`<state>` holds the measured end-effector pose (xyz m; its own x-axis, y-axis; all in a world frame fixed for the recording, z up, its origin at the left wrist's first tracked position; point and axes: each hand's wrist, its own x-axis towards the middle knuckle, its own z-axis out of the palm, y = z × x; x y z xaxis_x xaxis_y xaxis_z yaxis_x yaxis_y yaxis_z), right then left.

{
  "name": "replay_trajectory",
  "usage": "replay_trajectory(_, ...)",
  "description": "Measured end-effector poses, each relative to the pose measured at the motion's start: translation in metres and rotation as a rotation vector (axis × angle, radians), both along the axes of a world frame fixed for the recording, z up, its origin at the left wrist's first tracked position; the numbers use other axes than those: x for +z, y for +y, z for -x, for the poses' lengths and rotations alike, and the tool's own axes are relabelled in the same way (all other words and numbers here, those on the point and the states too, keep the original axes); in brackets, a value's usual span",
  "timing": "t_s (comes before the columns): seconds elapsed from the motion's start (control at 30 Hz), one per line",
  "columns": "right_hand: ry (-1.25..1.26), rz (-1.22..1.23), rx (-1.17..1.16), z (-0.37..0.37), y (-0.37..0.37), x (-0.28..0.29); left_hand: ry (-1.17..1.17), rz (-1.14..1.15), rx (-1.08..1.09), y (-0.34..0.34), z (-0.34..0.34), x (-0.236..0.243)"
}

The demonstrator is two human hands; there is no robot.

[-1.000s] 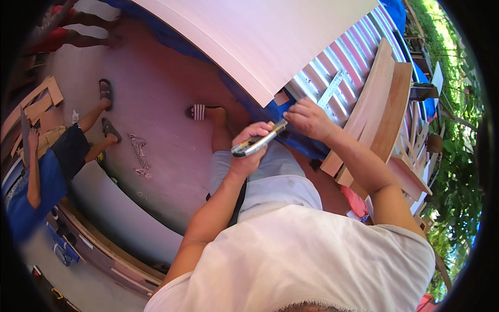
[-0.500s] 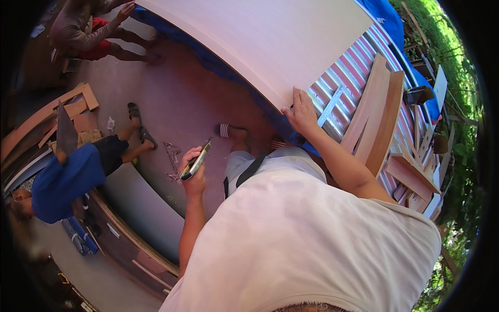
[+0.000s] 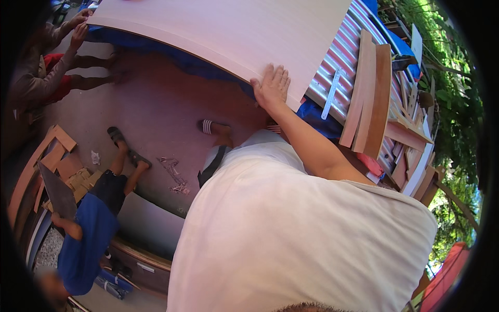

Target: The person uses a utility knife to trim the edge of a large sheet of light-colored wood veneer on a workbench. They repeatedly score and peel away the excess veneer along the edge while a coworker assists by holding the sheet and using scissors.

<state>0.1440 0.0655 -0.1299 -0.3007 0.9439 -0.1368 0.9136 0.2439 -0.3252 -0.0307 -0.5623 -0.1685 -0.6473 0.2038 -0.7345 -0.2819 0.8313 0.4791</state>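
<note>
My right hand (image 3: 272, 87) lies on a large pale wood panel (image 3: 223, 34), close to its near right corner. The fingers are stretched out over the top face, and the thumb is by the edge. Nothing is held in that hand. My left hand is out of sight. At the panel's far left corner, a co-worker's hands (image 3: 81, 23) touch its edge. A steel ruler (image 3: 331, 93) rests on the corrugated metal sheeting (image 3: 332, 57) to the right of my hand.
Long wooden boards (image 3: 373, 93) lie on the sheeting at right, with scrap wood (image 3: 408, 135) beyond. A blue tarp (image 3: 182, 57) hangs under the panel. Another person in a blue shirt (image 3: 93, 234) bends at lower left, holding a dark flat piece (image 3: 56, 190). Shavings (image 3: 174, 177) litter the floor.
My left hand and the utility knife it held have left the view. My right hand has shifted from the panel's corner edge to flat on its top. The whole view has swung.
</note>
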Motion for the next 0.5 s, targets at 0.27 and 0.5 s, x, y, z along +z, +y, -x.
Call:
replay_trajectory(0.27, 0.356, -0.13, 0.931, 0.077, -0.057, 0.0, 0.131, -0.001, -0.123, 0.097, 0.159, 0.039)
replay_trajectory(0.5, -0.063, -0.014, 0.054, 0.119, 0.004, 0.004, 0.148, -0.02, -0.189, 0.13, 0.23, 0.047)
